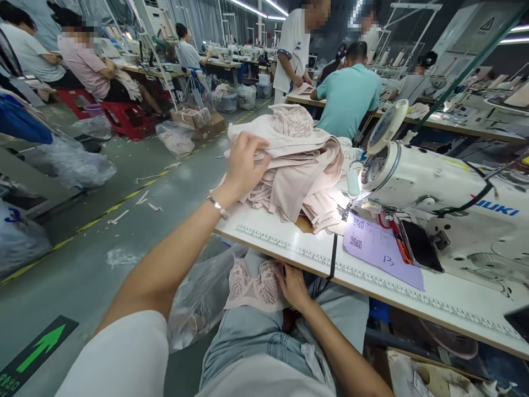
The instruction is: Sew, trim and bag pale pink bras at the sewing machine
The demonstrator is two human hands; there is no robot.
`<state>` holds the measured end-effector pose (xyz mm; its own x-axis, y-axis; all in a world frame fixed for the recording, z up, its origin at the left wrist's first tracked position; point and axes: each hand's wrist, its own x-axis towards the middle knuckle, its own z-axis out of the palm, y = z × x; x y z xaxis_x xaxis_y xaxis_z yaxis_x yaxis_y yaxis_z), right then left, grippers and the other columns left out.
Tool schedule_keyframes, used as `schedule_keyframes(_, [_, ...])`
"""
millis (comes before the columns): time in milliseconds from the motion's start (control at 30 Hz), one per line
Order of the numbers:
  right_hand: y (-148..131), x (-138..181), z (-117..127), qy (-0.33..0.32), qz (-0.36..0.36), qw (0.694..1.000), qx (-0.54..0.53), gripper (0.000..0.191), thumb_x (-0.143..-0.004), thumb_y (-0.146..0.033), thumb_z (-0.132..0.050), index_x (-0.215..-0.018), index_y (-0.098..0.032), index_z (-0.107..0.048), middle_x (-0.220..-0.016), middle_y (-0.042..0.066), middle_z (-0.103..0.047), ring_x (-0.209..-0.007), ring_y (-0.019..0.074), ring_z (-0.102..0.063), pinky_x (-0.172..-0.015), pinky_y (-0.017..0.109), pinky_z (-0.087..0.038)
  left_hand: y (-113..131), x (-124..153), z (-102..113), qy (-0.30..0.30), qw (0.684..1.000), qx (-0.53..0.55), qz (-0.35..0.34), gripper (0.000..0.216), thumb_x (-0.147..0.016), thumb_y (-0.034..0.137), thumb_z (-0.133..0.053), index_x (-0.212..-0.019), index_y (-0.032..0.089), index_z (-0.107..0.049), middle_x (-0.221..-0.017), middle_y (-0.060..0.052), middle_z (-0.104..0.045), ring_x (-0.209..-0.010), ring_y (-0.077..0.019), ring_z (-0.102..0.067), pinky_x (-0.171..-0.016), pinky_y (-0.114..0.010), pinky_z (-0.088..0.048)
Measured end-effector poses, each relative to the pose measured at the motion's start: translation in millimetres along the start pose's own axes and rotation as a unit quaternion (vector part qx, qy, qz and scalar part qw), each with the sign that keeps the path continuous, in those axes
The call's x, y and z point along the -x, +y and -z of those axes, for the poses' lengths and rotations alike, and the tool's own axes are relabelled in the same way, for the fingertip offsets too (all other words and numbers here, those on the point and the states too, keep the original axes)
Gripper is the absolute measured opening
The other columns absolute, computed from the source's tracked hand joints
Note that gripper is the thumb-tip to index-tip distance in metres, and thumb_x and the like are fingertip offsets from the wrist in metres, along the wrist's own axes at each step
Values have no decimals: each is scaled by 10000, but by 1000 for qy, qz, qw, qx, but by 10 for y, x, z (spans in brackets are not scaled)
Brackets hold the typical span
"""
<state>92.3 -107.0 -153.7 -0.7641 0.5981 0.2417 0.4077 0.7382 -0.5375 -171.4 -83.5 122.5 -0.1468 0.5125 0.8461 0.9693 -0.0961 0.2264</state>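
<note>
White tabletop [285, 234]: JUKI machine [446, 179], purple slip [376, 253] marked "13", pink garments [293, 165]

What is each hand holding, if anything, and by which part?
The right hand appears to hold the lace bra by one cup's edge. The left hand touches the left side of the fabric pile; grip unclear.

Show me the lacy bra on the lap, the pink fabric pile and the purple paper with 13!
Lace bra [253, 288], head view: the middle, between its cups.
Pink fabric pile [303, 173], head view: the draped front.
Purple paper [373, 249], head view: just left of the 13.
</note>
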Motion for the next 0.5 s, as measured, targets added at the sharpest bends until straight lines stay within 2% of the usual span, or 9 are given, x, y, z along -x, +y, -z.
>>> schedule_keyframes(67, [-63, 71, 57, 24, 28, 999, -1, 363, -908, -171, -513, -1267, -145, -563, -1255, 168, -629, -1167, 298, -594, -1015, 499, -481, 1, -275, -194, -47, 997, -47, -29, 357, -832, 332, -713, -1122, 164, -589, -1198, -127, -569, -1196, -313, -500, -1017, -479, -429])
schedule_keyframes(133, [-179, 128, 114, 42, 69, 996, -24, 311, -902, -121, -497, -1195, -179, -586, -1265, 141, -617, -1172, 273, -586, -1010, 487, -495, 29, -477, -372, -103, 990, -78, -62, 424, -797, 326, -750, -1135, 140, -573, -1237, -150, -545, -1247, -359, -461, -1041, -528, -397])
schedule_keyframes(233, [-392, 184, 230, 58, 135, 986, -79, 281, -899, -63, -470, -1113, -197, -591, -1242, 118, -619, -1176, 235, -571, -994, 448, -515, 130, -717, -468, -145, 982, -94, -74, 311, -804, 175, -722, -1061, 110, -560, -1157, -146, -553, -1211, -351, -489, -1037, -546, -391])
schedule_keyframes(300, [-525, 190, 370, 71, 182, 975, -101, 304, -900, -42, -458, -1122, -207, -583, -1167, 101, -648, -1121, 214, -590, -941, 408, -542, 231, -893, -362, -125, 987, -97, -24, 291, -782, 17, -679, -1021, 112, -543, -1115, -138, -547, -1156, -317, -512, -1001, -524, -423])
schedule_keyframes(367, [-641, 131, 599, 106, 242, 959, -101, 361, -899, -37, -452, -1195, -215, -555, -1125, 97, -662, -1072, 208, -611, -889, 386, -557, 354, -1086, -144, -80, 992, -99, 27, 384, -732, -115, -622, -1014, 126, -523, -1129, -137, -529, -1129, -292, -500, -965, -502, -448])
schedule_keyframes(433, [-747, -47, 936, 179, 296, 935, -77, 447, -902, -52, -456, -1314, -223, -485, -1125, 105, -657, -1051, 211, -624, -858, 386, -561, 493, -1264, 116, -33, 994, -97, 40, 465, -696, -184, -554, -1041, 123, -508, -1170, -141, -508, -1140, -284, -476, -963, -495, -445])
schedule_keyframes(500, [-836, -384, 1365, 308, 293, 905, -16, 525, -918, -90, -474, -1408, -262, -396, -1148, 105, -632, -1083, 225, -615, -855, 406, -554, 639, -1393, 342, -16, 994, -106, 25, 498, -689, -200, -503, -1096, 87, -496, -1214, -156, -486, -1186, -296, -459, -990, -502, -423])
